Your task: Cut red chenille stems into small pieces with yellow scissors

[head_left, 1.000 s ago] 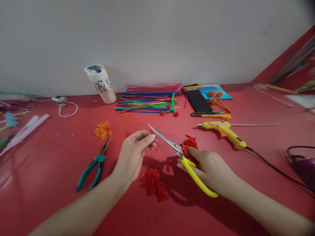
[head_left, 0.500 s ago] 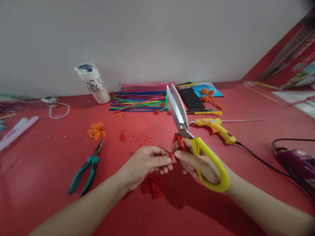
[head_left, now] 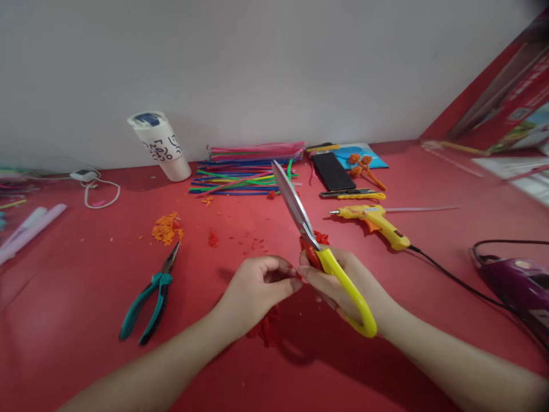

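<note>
Frame left: open pliers (head_left: 160, 279) on a red tabletop (head_left: 249, 383), tips near orange crumbs (head_left: 166, 229). Centre: left hand (head_left: 257, 283), thumb and fingertips together on what looks like a small red bit (head_left: 298, 277) (mostly hidden by fingers), right beside the right hand's fingertips. Bit could drop if the pinch loosens, and red on red would be hard to spot. Right of centre: right hand (head_left: 354, 280) clamped round scissors (head_left: 307, 233) plus a red strip (head_left: 312, 256); strip may slip, since one hand carries both. Exposed points could scratch if that wrist swings. Looks: bit's shape, can't tell; scissors have silver blades nearly together, tilted toward upper left, with yellow handles; strip is bright red, lower end hidden. Glue gun (head_left: 377, 222) lies farther right.
</note>
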`<state>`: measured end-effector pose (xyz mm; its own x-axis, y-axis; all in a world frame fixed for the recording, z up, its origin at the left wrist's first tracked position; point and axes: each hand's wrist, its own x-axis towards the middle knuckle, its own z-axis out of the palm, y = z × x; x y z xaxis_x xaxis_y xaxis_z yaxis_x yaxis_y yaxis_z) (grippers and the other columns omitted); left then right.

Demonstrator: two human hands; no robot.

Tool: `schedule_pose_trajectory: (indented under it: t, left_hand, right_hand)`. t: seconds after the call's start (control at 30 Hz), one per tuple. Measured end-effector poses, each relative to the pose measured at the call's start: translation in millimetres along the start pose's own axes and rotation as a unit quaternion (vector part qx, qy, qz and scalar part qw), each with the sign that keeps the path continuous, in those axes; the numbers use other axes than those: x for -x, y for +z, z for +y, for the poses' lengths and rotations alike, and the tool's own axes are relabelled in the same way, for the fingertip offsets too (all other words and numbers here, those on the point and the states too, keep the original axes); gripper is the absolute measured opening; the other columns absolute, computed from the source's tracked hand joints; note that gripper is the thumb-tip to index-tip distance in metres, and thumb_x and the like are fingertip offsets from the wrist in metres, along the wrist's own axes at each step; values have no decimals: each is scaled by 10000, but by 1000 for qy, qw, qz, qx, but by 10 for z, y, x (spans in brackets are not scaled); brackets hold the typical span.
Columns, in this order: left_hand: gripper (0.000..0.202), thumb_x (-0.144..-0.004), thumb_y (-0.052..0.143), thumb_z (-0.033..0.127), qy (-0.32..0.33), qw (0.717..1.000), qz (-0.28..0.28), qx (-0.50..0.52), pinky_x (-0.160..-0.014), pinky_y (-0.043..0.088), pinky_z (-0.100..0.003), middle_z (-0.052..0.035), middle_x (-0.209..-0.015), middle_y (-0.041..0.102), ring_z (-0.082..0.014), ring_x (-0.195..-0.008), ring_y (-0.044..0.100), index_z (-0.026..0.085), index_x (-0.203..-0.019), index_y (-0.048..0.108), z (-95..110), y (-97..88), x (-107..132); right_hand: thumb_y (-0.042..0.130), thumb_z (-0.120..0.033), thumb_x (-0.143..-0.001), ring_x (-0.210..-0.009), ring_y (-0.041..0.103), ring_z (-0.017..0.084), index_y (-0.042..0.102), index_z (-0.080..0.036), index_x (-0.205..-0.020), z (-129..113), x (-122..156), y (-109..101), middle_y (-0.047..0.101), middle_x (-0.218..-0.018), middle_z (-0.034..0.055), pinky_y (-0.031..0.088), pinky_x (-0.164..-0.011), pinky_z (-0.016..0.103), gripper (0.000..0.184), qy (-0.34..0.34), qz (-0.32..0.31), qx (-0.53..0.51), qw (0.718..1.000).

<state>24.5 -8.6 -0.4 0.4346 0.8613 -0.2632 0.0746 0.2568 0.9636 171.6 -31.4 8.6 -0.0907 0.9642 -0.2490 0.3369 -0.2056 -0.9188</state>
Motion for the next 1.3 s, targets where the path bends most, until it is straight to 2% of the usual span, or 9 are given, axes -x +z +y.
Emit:
schedule_pose_trajectory:
  t: [0.07, 0.13, 0.23, 0.3, 0.43, 0.57, 0.7, 1.03, 1.3]
  left_hand:
    - [35, -612, 635, 171, -10, 1000, 13, 17, -533, 377, -207, 10, -570, 580, -89, -524, 501, 145, -632, 624, 4, -13, -10]
    - [35, -602, 639, 158, -12, 997, 50, 62, -518, 370, -201, 18, -548, 572, -78, -498, 487, 142, -624, 618, 7, -48, -31]
    - [81, -580, 663, 144, 19, 980, 123, 155, -527, 379, -196, 22, -568, 578, -70, -505, 494, 141, -630, 599, 14, -129, -70]
    - [94, -582, 666, 130, 46, 968, 146, 198, -544, 390, -193, 20, -589, 583, -69, -528, 510, 139, -635, 590, 23, -188, -88]
    - [64, -612, 654, 131, 76, 960, 160, 218, -562, 403, -187, 12, -608, 591, -67, -550, 521, 136, -642, 597, 50, -280, -95]
    - [42, -623, 639, 128, 94, 957, 171, 216, -554, 393, -182, 21, -593, 576, -62, -544, 512, 140, -626, 600, 75, -316, -94]
    - [39, -628, 616, 114, 92, 958, 178, 205, -550, 386, -188, 25, -562, 560, -61, -527, 498, 137, -607, 594, 86, -315, -101]
    - [42, -641, 597, 117, 85, 962, 173, 193, -556, 390, -182, 18, -564, 553, -58, -533, 491, 127, -601, 587, 89, -316, -90]
    - [26, -631, 608, 127, 82, 961, 174, 198, -548, 391, -182, 19, -569, 556, -56, -532, 493, 130, -606, 601, 88, -319, -100]
  right_hand:
    - [481, -374, -719, -360, 332, 50, 393, -199, -624, 28, -14, -46, 355, -444, -86, 266, -359, 181, 218, -38, 4, 37, 999]
    - [490, -434, -711, -414, 368, 67, 390, -200, -622, 66, -29, -111, 401, -496, -60, 270, -396, 196, 269, -93, 16, 131, 987]
    - [504, -491, -692, -437, 406, 99, 397, -206, -654, 135, -48, -185, 451, -510, -39, 245, -423, 216, 306, -124, 48, 329, 935]
    - [461, -509, -724, -444, 443, 119, 414, -204, -706, 185, -57, -198, 499, -529, -18, 232, -435, 224, 309, -133, 50, 418, 897]
    - [328, -480, -810, -459, 502, 154, 442, -182, -787, 277, -75, -179, 566, -569, 30, 197, -448, 248, 320, -169, 49, 515, 839]
    - [279, -453, -831, -433, 506, 166, 452, -167, -801, 321, -94, -171, 567, -534, 35, 162, -442, 261, 336, -199, 58, 556, 805]
    - [264, -463, -832, -413, 497, 162, 445, -173, -766, 333, -102, -168, 545, -491, 25, 152, -437, 258, 348, -216, 65, 572, 789]
    - [246, -458, -843, -396, 501, 163, 447, -163, -792, 368, -98, -167, 542, -469, 19, 157, -430, 252, 360, -243, 74, 576, 777]
    - [255, -439, -843, -391, 498, 161, 438, -171, -779, 369, -105, -156, 550, -474, 24, 152, -430, 249, 331, -242, 71, 570, 782]
